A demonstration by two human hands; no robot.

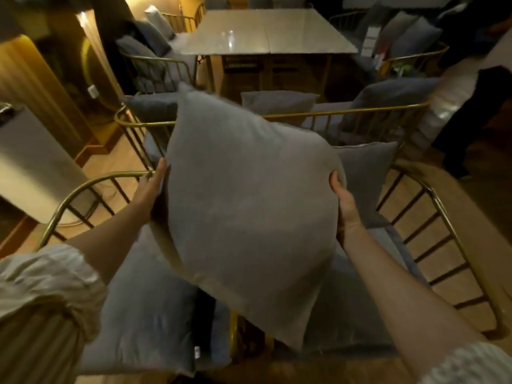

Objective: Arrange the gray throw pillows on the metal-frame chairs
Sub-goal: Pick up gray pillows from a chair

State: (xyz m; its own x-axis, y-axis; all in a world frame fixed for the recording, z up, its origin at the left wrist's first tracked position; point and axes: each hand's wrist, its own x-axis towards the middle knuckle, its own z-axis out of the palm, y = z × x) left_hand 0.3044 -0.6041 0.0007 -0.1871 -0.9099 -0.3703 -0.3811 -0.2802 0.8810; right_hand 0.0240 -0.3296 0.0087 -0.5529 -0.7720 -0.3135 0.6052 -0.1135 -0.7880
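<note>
The pillow (246,206) hangs in the air above the near chairs, turned cornerwise so one corner points down at the seat. The left hand (151,187) lies open and flat against its left edge; the right hand (343,202) is curled around the right edge, thumb in front. Squeezing from both sides likely keeps the soft filling from sagging and lets the person steer the low corner into place.

Below, the left chair (83,195) and the right chair (432,214) stand side by side, their brass rails curving outward. A pillow lies flat (144,309) on the left seat, and another leans (365,173) at the back of the right one, partly hidden by the held pillow. The open spot seems to be the right seat, so the leaning cushion and the far rail (346,113) limit how far back it can go. Beyond stand more cushioned chairs and a pale surface (266,31).
</note>
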